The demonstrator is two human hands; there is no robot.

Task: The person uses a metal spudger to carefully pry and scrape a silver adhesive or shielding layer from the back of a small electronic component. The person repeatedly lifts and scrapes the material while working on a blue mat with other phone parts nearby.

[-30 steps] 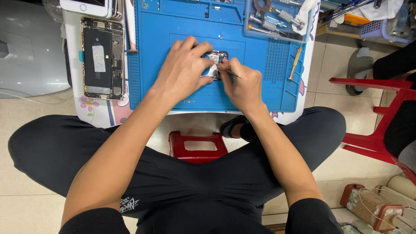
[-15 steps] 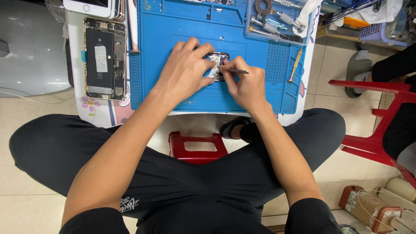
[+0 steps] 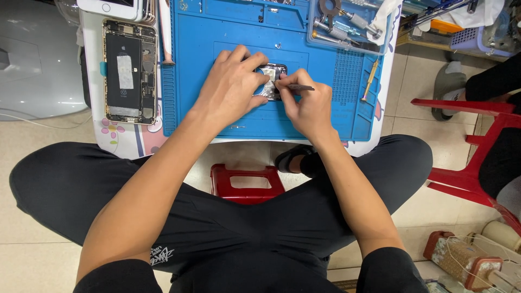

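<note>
Small electronic part [image 3: 271, 76], dark-framed with pale patches, lying flat on blue work mat [image 3: 228, 32] atop desk [image 3: 122, 144], directly between the two hands. Left hand [image 3: 230, 87] spread over the part's left side, fingertips pressing on its upper and left edges, holding it down. Right hand [image 3: 306, 103] just right of the part, fingers pinched shut on thin dark tool [image 3: 299, 87], tip of tool meeting the part's right edge. Hands close together, nearly touching over the part. Compared with half a second earlier: both hands and the part in much the same place; tool lying at a similar near-horizontal angle; no clear shift of the part. Opened phone [image 3: 130, 70] with exposed internals left of the mat, well apart from the hands. Clear tray of tools [image 3: 347, 27] at the mat's upper right corner, cut off by the frame top. Red stool [image 3: 247, 182] below the desk edge, between the knees. Much of the part hidden beneath left fingers; exact kind not determinable. Tool tip contact point too small to resolve.
</note>
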